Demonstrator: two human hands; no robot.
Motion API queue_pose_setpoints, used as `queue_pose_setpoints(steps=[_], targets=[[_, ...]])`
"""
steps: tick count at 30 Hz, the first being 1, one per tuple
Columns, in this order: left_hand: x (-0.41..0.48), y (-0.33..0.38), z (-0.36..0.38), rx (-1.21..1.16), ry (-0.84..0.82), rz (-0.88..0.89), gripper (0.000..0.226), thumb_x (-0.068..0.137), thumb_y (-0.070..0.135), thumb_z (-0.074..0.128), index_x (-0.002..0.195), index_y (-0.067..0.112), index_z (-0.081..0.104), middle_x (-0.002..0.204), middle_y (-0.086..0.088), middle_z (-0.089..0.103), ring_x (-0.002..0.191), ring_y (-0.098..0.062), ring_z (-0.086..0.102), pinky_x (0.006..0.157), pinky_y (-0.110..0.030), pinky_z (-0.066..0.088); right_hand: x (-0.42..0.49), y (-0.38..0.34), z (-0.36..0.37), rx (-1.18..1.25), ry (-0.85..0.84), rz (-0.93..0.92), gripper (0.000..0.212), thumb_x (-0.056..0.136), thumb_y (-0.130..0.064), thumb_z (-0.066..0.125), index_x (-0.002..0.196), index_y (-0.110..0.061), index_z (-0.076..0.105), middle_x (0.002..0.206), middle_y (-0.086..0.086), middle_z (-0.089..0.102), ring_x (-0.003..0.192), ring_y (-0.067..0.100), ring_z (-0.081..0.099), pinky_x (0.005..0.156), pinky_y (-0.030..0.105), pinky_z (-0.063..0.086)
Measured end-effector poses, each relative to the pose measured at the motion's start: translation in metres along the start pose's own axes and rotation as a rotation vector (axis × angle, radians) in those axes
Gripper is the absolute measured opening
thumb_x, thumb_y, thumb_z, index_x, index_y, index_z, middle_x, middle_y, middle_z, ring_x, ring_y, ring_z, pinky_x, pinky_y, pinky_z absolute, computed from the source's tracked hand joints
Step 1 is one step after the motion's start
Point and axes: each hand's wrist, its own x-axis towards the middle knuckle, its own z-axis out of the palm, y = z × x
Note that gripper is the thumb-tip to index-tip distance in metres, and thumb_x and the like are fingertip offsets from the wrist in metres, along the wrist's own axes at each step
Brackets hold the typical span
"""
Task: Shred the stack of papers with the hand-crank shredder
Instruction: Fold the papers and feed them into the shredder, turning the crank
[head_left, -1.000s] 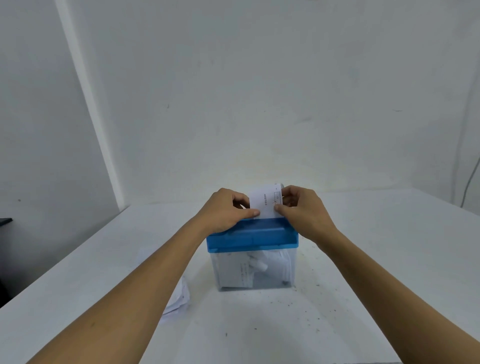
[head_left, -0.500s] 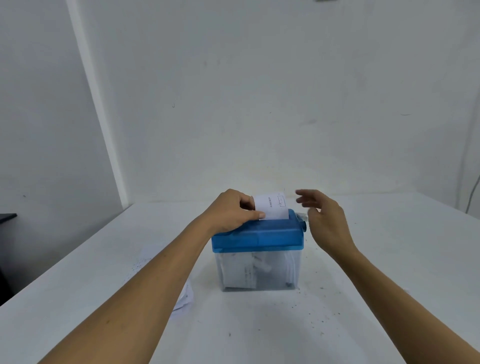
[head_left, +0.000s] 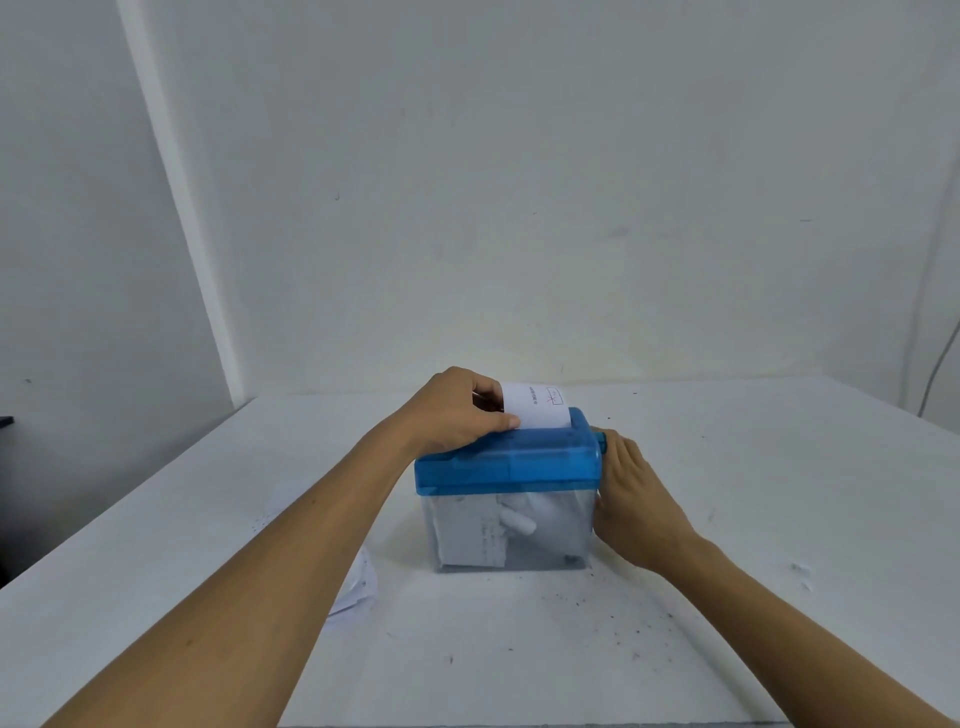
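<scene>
A hand-crank shredder with a blue lid (head_left: 511, 465) and a clear bin (head_left: 550, 540) stands mid-table, paper pieces inside. A white printed sheet (head_left: 537, 408) sticks upright out of the lid's slot. My left hand (head_left: 457, 410) rests on the lid and pinches the sheet's left edge between thumb and fingers. My right hand (head_left: 631, 493) is against the shredder's right side, just below the blue crank hub (head_left: 600, 440), its fingers curled around the crank there and mostly hidden. The stack of papers (head_left: 358, 587) lies left of the shredder, largely covered by my left forearm.
The white table (head_left: 779, 493) carries dark specks in front of the shredder and small paper scraps (head_left: 800, 571) at the right. White walls stand behind, a cable (head_left: 943, 358) hangs at far right, and the table's left edge drops to a dark floor.
My right hand let go of the sheet, swung right and down, and now sits at the crank on the shredder's right side. My left hand kept pinching the sheet.
</scene>
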Motion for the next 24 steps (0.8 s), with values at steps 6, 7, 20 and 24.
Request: queue_pose_setpoints(steps=[6,7,20,24], targets=[[0.002,-0.003,0.000,0.004,-0.028,0.018,0.036,0.085,0.041,0.078,0.115,0.025,0.067,0.127,0.008,0.067,0.102,-0.005,0.063,0.081,-0.015,0.049,-0.002,-0.006,-0.001,-0.120,0.019,-0.016,0.062,0.101,-0.039,0.053,0.151,-0.024,0.021,0.151,-0.005,0.030,0.131,0.013,0.034,0.115,0.025,0.029],[0.002,-0.004,0.000,0.015,-0.035,0.014,0.046,0.080,0.049,0.080,0.118,0.027,0.066,0.126,0.010,0.066,0.101,-0.002,0.062,0.081,-0.015,0.048,-0.004,-0.007,-0.001,-0.118,0.006,-0.021,0.058,0.102,-0.037,0.051,0.150,-0.023,0.022,0.149,-0.005,0.033,0.128,0.012,0.037,0.114,0.024,0.031],[-0.014,0.009,0.021,0.432,-0.003,-0.068,0.075,0.061,0.094,0.058,0.105,0.034,0.054,0.097,0.018,0.059,0.087,-0.009,0.056,0.071,-0.031,0.047,-0.023,-0.015,-0.015,-0.154,-0.084,0.115,0.024,0.099,-0.026,0.054,0.119,-0.021,0.041,0.091,-0.007,0.063,0.073,0.017,0.062,0.073,0.035,0.060],[-0.015,0.009,0.020,0.422,0.013,-0.030,0.070,0.062,0.093,0.058,0.102,0.036,0.053,0.095,0.020,0.059,0.083,-0.006,0.055,0.068,-0.029,0.044,-0.028,-0.020,-0.026,-0.190,-0.083,0.110,0.014,0.099,-0.028,0.053,0.110,-0.021,0.048,0.089,-0.005,0.062,0.074,0.015,0.059,0.069,0.029,0.056]])
